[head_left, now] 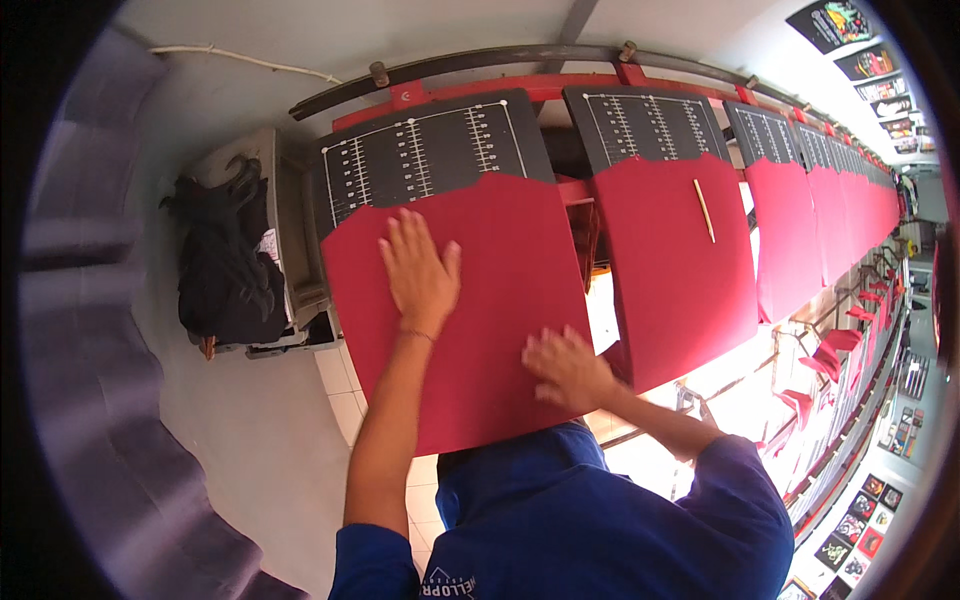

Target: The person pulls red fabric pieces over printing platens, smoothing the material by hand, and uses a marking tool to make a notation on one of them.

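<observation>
A red fabric panel (480,270) is spread over a black board (440,145) marked with white ruler scales, which shows bare at the far end. My left hand (422,275) lies flat on the upper left part of the fabric, fingers stretched out toward its far edge. Closer to me, my right hand (568,368) rests near the right edge, its fingers spread and slightly blurred. Neither hand holds anything. The fabric looks mostly smooth, with an uneven far edge.
More boards with red fabric (680,270) run in a row to the right. A thin pale stick (705,210) lies on the neighbouring one. A red and black metal rail (460,85) passes behind them. Dark cloth (230,260) hangs at the left by a cabinet (295,200).
</observation>
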A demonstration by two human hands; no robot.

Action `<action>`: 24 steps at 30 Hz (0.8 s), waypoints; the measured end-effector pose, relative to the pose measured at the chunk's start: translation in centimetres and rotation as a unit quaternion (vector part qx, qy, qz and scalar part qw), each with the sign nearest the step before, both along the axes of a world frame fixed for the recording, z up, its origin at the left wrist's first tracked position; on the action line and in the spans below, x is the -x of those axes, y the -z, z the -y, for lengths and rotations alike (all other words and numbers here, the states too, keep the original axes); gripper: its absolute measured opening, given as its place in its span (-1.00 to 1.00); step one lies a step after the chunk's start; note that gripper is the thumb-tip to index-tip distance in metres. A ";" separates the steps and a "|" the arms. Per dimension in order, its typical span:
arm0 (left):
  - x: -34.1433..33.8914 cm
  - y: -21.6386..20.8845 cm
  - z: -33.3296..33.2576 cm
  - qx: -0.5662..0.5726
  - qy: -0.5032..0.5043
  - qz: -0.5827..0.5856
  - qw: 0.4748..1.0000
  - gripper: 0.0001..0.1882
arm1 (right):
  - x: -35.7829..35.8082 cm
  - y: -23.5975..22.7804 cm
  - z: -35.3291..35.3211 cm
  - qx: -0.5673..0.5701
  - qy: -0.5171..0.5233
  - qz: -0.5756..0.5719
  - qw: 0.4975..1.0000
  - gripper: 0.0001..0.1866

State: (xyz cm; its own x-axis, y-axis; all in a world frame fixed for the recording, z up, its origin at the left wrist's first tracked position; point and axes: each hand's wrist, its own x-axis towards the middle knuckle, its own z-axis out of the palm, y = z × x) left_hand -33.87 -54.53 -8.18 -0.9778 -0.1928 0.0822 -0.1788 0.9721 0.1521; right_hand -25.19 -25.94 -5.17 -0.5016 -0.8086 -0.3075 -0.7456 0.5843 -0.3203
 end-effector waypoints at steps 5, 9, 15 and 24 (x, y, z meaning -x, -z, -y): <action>-13.4 -4.1 -13.9 -0.089 0.318 0.114 0.937 -0.24 | 19.0 3.2 3.3 0.202 0.218 -0.144 0.944 -0.28; -18.3 -0.9 -14.4 -0.196 0.454 0.098 0.864 -0.22 | 15.1 2.8 4.1 0.178 0.259 -0.194 0.929 -0.29; -3.4 -0.5 -2.3 -0.004 0.012 0.025 1.000 -0.23 | -8.8 0.5 -8.0 0.128 0.154 -0.032 0.979 -0.38; -2.0 0.0 -8.4 -0.014 0.045 0.039 0.998 -0.22 | 16.9 -0.6 -22.1 0.064 0.560 -0.367 0.740 -0.69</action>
State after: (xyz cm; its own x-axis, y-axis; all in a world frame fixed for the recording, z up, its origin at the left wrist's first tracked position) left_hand -31.86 -46.09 -8.14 -0.9944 -0.1055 0.0006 -0.1039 0.9802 0.1687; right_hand -42.07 -3.86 -4.57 -0.8731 0.2422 0.4232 0.1836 0.9673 -0.1749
